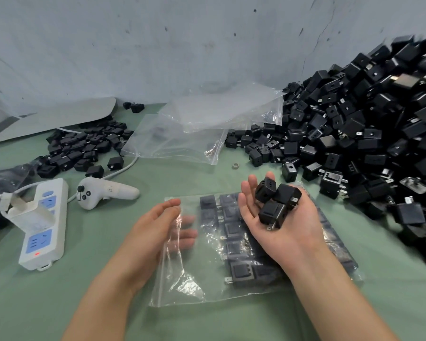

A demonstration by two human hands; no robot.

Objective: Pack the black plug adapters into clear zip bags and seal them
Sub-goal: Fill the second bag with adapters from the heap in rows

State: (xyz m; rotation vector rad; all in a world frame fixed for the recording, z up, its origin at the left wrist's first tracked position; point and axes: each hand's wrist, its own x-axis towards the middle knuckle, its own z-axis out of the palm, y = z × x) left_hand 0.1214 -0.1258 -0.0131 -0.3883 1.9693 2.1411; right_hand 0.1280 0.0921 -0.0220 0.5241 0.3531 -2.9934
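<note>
A clear zip bag point(190, 274) lies flat on the green table in front of me, its right part filled with rows of black plug adapters point(234, 232). My left hand point(153, 230) is at the bag's open left edge, its fingers reaching inside and showing blurred through the plastic. My right hand point(280, 232) hovers palm up over the bag. Three loose black adapters point(276, 203) rest on its palm and fingers, which are only slightly bent.
A big heap of black adapters point(367, 124) fills the right side. A smaller pile point(84, 146) lies at the left back. Empty clear bags point(207, 119) sit at the centre back. A white power strip point(47, 225) and a white controller point(103, 193) lie to the left.
</note>
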